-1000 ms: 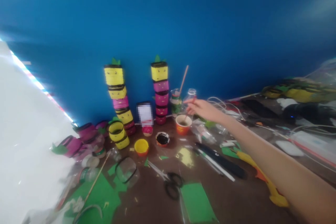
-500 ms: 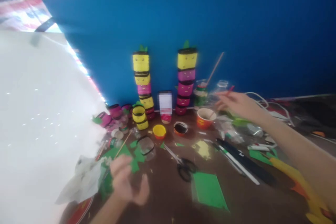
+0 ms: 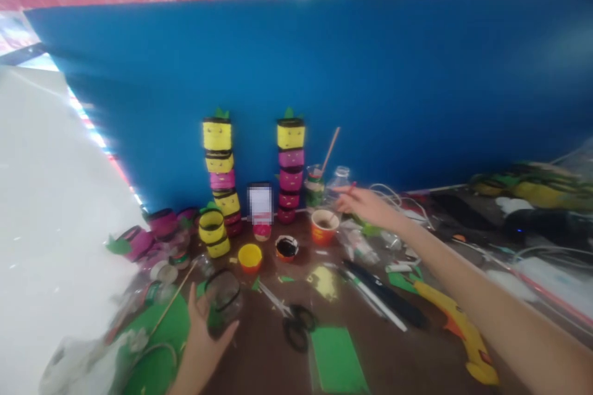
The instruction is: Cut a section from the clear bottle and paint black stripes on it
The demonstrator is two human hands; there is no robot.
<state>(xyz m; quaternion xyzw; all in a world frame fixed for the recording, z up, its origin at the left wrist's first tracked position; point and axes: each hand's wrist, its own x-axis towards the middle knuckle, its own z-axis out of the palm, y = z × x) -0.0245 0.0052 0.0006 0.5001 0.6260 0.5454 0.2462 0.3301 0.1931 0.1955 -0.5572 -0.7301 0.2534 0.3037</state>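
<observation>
My right hand (image 3: 359, 205) is closed on a thin paintbrush (image 3: 351, 190) with a reddish handle. The brush slants down into a red-and-white paper cup (image 3: 323, 233) of murky liquid. My left hand (image 3: 204, 333) has its thumb and fingers spread beside a clear plastic bottle piece (image 3: 227, 307) with a black rim; whether it touches it I cannot tell. Near the middle stand a small pot of black paint (image 3: 286, 249) and a pot of yellow paint (image 3: 250, 257). Black-handled scissors (image 3: 291, 318) lie on the brown table.
Two stacks of yellow and magenta face pots, a left stack (image 3: 217, 136) and a right stack (image 3: 291, 157), stand by the blue wall (image 3: 393, 86). Green sheets (image 3: 340, 358), a black cutter (image 3: 386, 293) and a yellow glue gun (image 3: 456, 315) lie in front. Cables and clutter fill the right side.
My left hand came into view at the lower left and moved up to the clear bottle piece. My right hand keeps the brush at the paper cup. The camera view swung about.
</observation>
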